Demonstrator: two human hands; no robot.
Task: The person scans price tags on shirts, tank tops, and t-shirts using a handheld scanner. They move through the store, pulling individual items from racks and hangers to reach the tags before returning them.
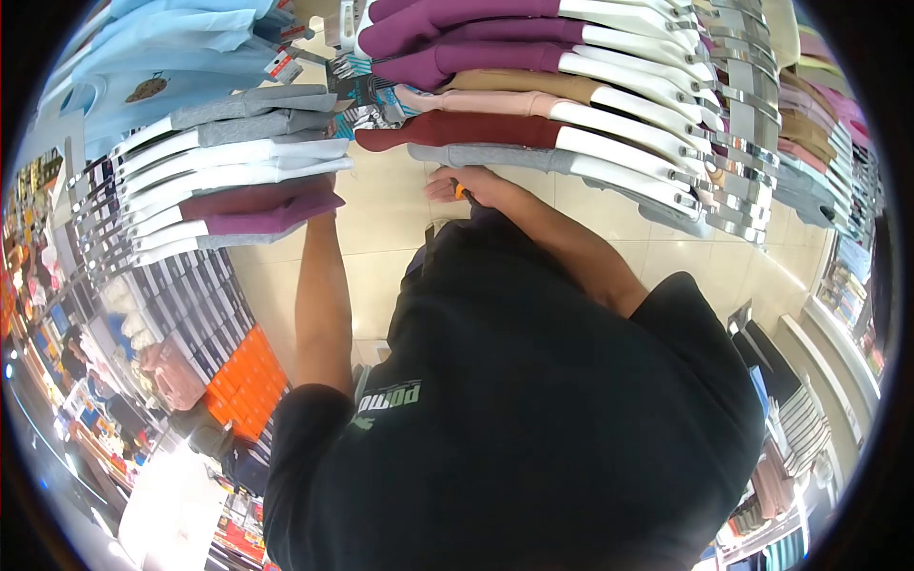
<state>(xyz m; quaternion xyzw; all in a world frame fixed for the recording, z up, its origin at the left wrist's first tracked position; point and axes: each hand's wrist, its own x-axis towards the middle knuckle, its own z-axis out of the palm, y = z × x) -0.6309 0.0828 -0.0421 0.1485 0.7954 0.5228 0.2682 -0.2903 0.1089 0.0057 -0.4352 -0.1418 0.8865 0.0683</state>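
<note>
Shop floor: pale tiles (381,209) at upper centre, between two racks of hung clothes.
Left hand: reaches to the near end of the left rack, hidden at the purple garment (262,221) in the upper left; I cannot tell its grip.
Right hand (464,186): well apart from the left, fingers loosely extended, just below the grey garment (486,155) at upper centre.
Orange item (460,190): small, at the right hand; whether gripped, I cannot tell.

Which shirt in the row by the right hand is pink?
The pink one between the brown shirt and the dark red shirt; no other there is pink.
</note>
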